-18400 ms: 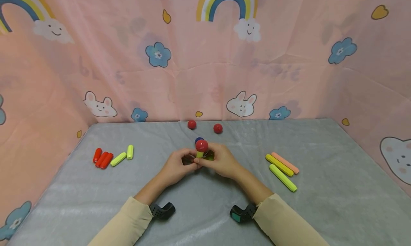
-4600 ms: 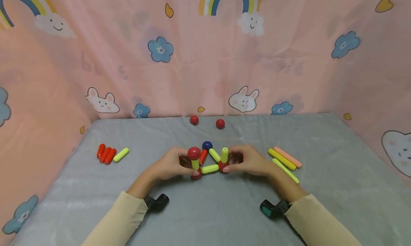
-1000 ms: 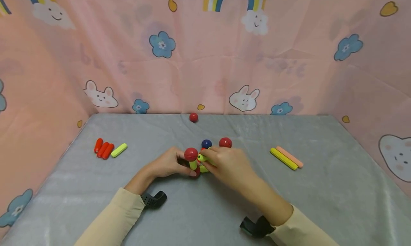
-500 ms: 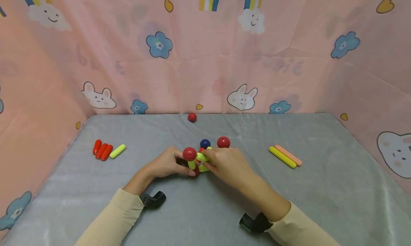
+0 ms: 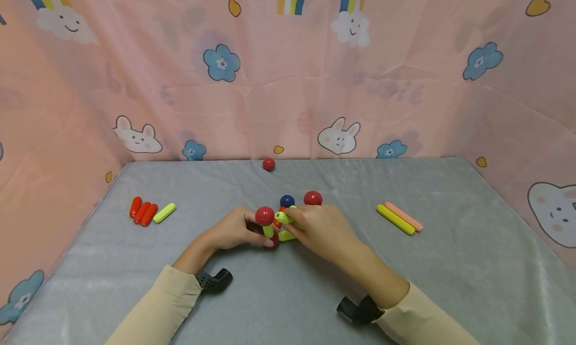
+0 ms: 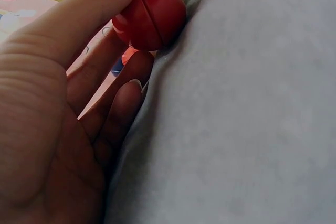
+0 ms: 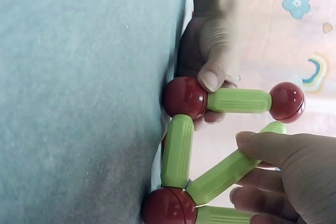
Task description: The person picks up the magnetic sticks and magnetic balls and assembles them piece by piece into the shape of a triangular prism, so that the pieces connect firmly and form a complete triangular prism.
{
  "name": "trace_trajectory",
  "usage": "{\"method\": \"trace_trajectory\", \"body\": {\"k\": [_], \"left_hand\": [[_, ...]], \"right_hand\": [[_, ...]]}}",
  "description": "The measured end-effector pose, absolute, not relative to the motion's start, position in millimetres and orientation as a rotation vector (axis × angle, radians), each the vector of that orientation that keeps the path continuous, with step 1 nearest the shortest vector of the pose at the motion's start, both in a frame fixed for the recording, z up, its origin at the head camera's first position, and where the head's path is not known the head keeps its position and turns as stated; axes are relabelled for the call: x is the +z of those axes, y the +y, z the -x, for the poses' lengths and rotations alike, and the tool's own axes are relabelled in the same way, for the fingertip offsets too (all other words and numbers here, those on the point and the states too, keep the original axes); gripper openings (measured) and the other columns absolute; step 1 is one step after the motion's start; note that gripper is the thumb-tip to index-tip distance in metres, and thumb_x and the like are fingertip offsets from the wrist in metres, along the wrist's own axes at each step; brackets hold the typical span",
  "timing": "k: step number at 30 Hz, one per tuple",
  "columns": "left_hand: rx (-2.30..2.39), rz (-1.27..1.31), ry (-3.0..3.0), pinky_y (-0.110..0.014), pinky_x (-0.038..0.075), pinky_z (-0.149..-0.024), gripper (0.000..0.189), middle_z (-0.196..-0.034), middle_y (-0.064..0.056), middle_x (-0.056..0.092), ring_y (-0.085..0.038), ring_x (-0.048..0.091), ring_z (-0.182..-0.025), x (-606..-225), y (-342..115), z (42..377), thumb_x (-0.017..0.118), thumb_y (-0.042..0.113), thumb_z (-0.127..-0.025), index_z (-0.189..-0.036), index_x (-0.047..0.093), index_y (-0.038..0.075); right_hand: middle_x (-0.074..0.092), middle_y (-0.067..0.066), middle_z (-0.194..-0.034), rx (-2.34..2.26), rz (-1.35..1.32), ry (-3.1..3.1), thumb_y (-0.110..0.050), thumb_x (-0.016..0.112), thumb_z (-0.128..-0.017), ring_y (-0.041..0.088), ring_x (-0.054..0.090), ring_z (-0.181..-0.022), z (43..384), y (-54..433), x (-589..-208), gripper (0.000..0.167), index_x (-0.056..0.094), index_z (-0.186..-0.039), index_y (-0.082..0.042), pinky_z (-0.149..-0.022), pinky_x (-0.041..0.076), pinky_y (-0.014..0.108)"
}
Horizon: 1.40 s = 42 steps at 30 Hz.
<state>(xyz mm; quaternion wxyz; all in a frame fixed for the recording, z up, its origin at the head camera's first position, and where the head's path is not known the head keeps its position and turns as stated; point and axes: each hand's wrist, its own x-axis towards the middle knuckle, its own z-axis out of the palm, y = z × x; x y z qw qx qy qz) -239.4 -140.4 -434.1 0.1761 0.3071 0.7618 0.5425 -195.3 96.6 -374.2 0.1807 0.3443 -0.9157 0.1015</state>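
Observation:
My left hand [image 5: 234, 230] grips the lower left red ball [image 6: 152, 17] of a magnetic rod-and-ball frame on the table. From that ball a short yellow-green rod [image 7: 239, 100] stands up, topped by another red ball [image 7: 287, 102]. A second short rod [image 7: 177, 150] joins it to the lower right red ball [image 7: 169, 206]. My right hand [image 5: 321, 232] pinches a longer yellow-green rod [image 7: 223, 174], slanting from the lower right ball toward the upper left ball, its free end just apart from it. Behind sit a blue ball [image 5: 287, 201] and a raised red ball [image 5: 313, 198].
On the grey-covered table, several short red rods [image 5: 144, 213] and one yellow-green rod [image 5: 164, 213] lie at left. A yellow rod [image 5: 396, 220] and a peach rod [image 5: 405, 216] lie at right. One loose red ball [image 5: 268, 164] sits near the back edge.
Since 4.6 s ago, the long yellow-green rod has left the right group for my right hand, and a red ball tops the right upright. Lately the rod's free end has shifted slightly.

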Motion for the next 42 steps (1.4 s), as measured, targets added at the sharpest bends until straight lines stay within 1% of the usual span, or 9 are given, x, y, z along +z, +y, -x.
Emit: {"method": "trace_trajectory", "body": {"k": [10, 16, 21, 27, 30, 34, 37, 39, 42], "left_hand": [[1.515, -0.857, 2.17, -0.025, 0.057, -0.085, 0.024, -0.098, -0.012, 0.078, -0.01, 0.068, -0.087, -432, -140, 238, 0.083, 0.008, -0.082, -0.105, 0.078, 0.003], [1.46, -0.87, 2.207, -0.025, 0.056, -0.081, 0.025, -0.094, -0.007, 0.077, -0.012, 0.067, -0.085, -430, -136, 238, 0.083, 0.013, -0.083, -0.106, 0.078, 0.007], [1.427, -0.879, 2.241, -0.026, 0.056, -0.08, 0.022, -0.093, -0.008, 0.077, -0.013, 0.067, -0.084, -425, -135, 236, 0.082, 0.013, -0.084, -0.105, 0.077, 0.007], [1.401, -0.781, 2.359, -0.032, 0.054, -0.083, 0.037, -0.105, -0.003, 0.074, -0.018, 0.065, -0.095, -400, -128, 226, 0.079, 0.029, -0.087, -0.119, 0.069, 0.014], [1.43, -0.8, 2.491, -0.033, 0.055, -0.077, 0.041, -0.106, -0.001, 0.074, -0.017, 0.064, -0.093, -387, -122, 219, 0.082, 0.029, -0.085, -0.121, 0.069, 0.015], [1.387, -0.89, 2.688, -0.03, 0.056, -0.071, 0.038, -0.104, 0.0, 0.074, -0.013, 0.064, -0.085, -379, -114, 213, 0.085, 0.021, -0.082, -0.116, 0.072, 0.011], [1.368, -0.862, 2.735, -0.026, 0.057, -0.071, 0.034, -0.106, -0.001, 0.074, -0.012, 0.064, -0.085, -378, -108, 210, 0.083, 0.019, -0.084, -0.115, 0.072, 0.011], [1.392, -0.78, 2.709, -0.026, 0.059, -0.072, 0.032, -0.11, -0.003, 0.073, -0.015, 0.065, -0.087, -377, -105, 209, 0.08, 0.019, -0.087, -0.116, 0.071, 0.011], [1.442, -0.627, 2.651, -0.028, 0.06, -0.074, 0.031, -0.115, -0.006, 0.07, -0.019, 0.066, -0.093, -379, -102, 209, 0.078, 0.019, -0.089, -0.119, 0.07, 0.013]], "right_hand": [[0.068, -0.005, -0.072, 0.255, -1.0, -2.57, -0.027, 0.085, -0.082, 0.006, 0.055, -0.057, 195, 96, -374, 0.023, 0.077, -0.1, -0.016, -0.051, 0.04, 0.013], [0.075, -0.002, -0.082, 0.285, -0.961, -2.605, -0.029, 0.085, -0.081, 0.008, 0.064, -0.064, 194, 98, -374, 0.031, 0.078, -0.107, -0.015, -0.057, 0.05, 0.015], [0.074, -0.004, -0.082, 0.283, -0.958, -2.601, -0.032, 0.084, -0.083, 0.008, 0.062, -0.064, 195, 99, -374, 0.029, 0.077, -0.106, -0.015, -0.055, 0.047, 0.015], [0.074, -0.003, -0.083, 0.28, -0.983, -2.625, -0.031, 0.082, -0.085, 0.008, 0.06, -0.064, 197, 101, -371, 0.028, 0.076, -0.107, -0.014, -0.057, 0.049, 0.017], [0.076, -0.001, -0.089, 0.431, -1.056, -2.64, -0.027, 0.082, -0.085, 0.009, 0.061, -0.067, 199, 106, -363, 0.029, 0.076, -0.109, -0.012, -0.061, 0.051, 0.017], [0.078, 0.001, -0.096, 0.776, -1.068, -2.601, -0.022, 0.082, -0.085, 0.008, 0.063, -0.069, 200, 125, -340, 0.028, 0.077, -0.11, -0.011, -0.062, 0.053, 0.018], [0.079, 0.003, -0.1, 0.926, -0.908, -2.565, -0.023, 0.08, -0.088, 0.01, 0.066, -0.072, 205, 142, -328, 0.026, 0.077, -0.111, -0.012, -0.06, 0.053, 0.021], [0.078, 0.004, -0.105, 1.041, -0.773, -2.597, -0.027, 0.078, -0.09, 0.014, 0.069, -0.076, 213, 154, -327, 0.027, 0.077, -0.113, -0.013, -0.062, 0.054, 0.025], [0.075, 0.005, -0.116, 1.29, -0.648, -2.723, -0.035, 0.075, -0.091, 0.021, 0.071, -0.087, 229, 170, -337, 0.034, 0.074, -0.12, -0.016, -0.068, 0.058, 0.034]]}}
